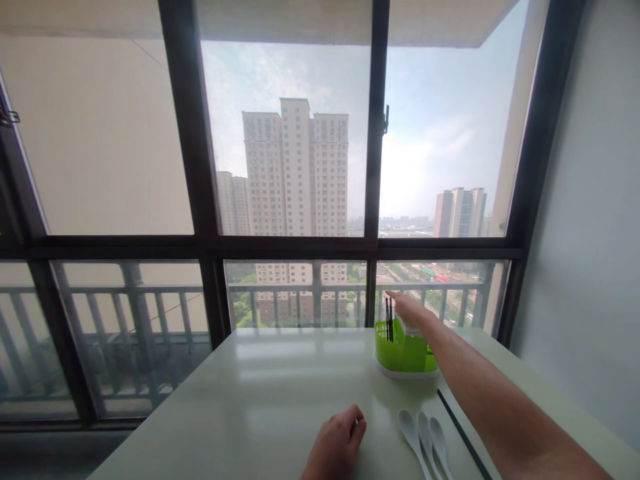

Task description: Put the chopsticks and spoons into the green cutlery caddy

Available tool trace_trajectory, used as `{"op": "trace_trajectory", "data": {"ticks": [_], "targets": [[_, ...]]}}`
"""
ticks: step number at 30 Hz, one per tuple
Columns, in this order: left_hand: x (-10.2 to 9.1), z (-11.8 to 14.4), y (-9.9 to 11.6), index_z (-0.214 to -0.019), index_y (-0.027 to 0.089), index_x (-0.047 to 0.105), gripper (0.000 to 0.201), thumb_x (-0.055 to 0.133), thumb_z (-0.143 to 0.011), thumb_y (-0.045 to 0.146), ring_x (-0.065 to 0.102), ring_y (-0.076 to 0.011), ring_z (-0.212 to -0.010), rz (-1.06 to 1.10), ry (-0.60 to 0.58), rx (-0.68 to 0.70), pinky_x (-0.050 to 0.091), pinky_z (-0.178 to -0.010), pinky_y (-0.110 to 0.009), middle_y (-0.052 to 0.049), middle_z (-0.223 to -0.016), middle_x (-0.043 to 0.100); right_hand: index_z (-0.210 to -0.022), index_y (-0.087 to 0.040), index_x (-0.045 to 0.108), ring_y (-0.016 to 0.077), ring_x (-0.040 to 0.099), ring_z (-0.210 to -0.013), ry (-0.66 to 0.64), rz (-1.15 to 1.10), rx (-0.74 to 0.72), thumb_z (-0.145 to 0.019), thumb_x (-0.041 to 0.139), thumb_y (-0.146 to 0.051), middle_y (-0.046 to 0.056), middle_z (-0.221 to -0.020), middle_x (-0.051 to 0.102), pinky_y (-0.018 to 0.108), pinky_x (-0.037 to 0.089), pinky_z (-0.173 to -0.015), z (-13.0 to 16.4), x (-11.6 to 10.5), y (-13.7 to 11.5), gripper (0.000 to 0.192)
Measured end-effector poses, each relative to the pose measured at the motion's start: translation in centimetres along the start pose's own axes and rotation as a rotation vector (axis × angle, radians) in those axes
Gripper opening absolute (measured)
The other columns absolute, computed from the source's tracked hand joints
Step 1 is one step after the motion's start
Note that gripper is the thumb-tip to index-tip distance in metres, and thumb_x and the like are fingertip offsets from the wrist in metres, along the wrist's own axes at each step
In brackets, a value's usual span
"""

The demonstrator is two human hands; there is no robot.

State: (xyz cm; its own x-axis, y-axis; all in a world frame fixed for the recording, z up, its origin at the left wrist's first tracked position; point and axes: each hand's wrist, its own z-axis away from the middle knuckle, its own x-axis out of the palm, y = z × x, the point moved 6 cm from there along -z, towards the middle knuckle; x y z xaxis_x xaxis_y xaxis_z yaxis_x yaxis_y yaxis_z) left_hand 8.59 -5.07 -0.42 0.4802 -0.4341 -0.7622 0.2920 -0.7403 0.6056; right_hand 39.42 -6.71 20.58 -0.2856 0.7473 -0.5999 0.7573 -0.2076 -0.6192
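A big window (320, 167) with tall buildings outside fills the wall behind the pale table (280, 380). I'm watching through the head camera. My right hand (411, 312) reaches out to the green holder (403, 353), which stands near the far right corner of the tabletop. The hand is over the top of the holder, right by the black chopsticks (389, 320) standing inside it. I can't tell if the fingers are pinching anything — they look partly curled. My left hand (336, 443) rests on the near edge of the table in a loose fist, holding nothing.

To do this well, I'd keep the hand slow and come straight down, so the light holder doesn't tip.

Now I count. One green holder. Three white spoons (424, 433) lie side by side near the front edge — just beside my right arm. One black chopstick (463, 433) lies flat next to them. In the holder I think two or three chopsticks stand up, but they're too thin to count well.
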Motion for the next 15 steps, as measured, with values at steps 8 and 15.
{"op": "trace_trajectory", "data": {"ticks": [8,15], "targets": [[-0.1,0.0,0.0,-0.093,0.025,0.060,0.024,0.042,-0.103,0.037,0.063,-0.0182,-0.083,0.005,0.038,0.016,0.036,-0.075,-0.025,-0.001,-0.084,0.070,-0.118,-0.009,0.065,0.0227,0.069,-0.090,0.172,0.180,0.035,-0.099,0.041,-0.026,0.018,-0.108,0.072,0.030,0.053,-0.074,5.7,-5.8,0.6,0.035],[-0.6,-0.3,-0.1,-0.090,0.024,0.058,0.025,0.041,-0.102,0.038,0.059,-0.0164,-0.078,0.043,0.077,0.030,0.035,-0.071,-0.023,0.000,-0.079,0.065,-0.061,-0.018,0.061,0.0224,0.062,-0.041,-0.476,0.428,0.407,-0.081,0.065,-0.040,0.007,-0.052,0.062,0.030,0.045,-0.046,19.6,-3.0,11.8,0.030]]}}
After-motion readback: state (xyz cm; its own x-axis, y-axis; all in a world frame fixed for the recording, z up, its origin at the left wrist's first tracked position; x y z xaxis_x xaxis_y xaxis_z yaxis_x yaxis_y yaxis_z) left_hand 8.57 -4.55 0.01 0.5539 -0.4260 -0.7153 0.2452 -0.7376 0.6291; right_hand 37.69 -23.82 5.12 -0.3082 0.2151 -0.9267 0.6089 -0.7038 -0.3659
